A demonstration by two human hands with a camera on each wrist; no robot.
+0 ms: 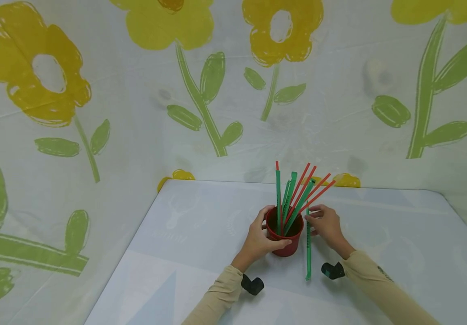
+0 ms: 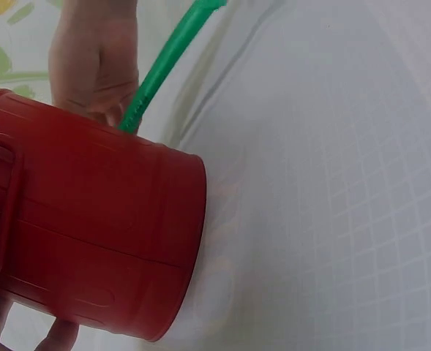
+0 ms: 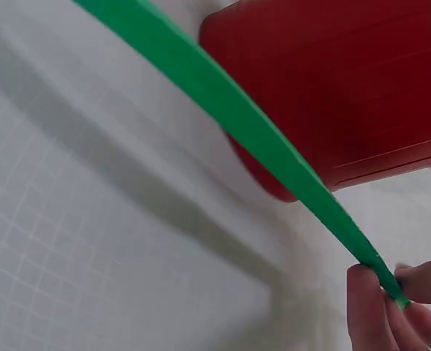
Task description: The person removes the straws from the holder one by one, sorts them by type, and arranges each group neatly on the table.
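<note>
- Two beige sleeves [image 1: 221,293] come in from the near edge, each with a dark wrist camera.
- Left hand [image 1: 257,241] curls round the red cup [image 1: 284,237], thumb across its front, steadying it upright on the white table [image 1: 379,234].
- Right hand [image 1: 326,223] pinches one end of a green straw [image 1: 308,246] between fingertips [image 3: 369,303]; this straw runs just beside the cup's right wall, its other end toward the person, outside the cup.
- Inside the cup stand more green and red straws [image 1: 298,192], fanned up and to the right.
- Step in hand, as I judge it: one loose straw is being handled at the cup while the other hand braces it.
- Next move calls for tipping that straw upright and threading it past the fanned bunch without knocking the cup.
- Flowered sheet [image 1: 201,90] hangs behind.
</note>
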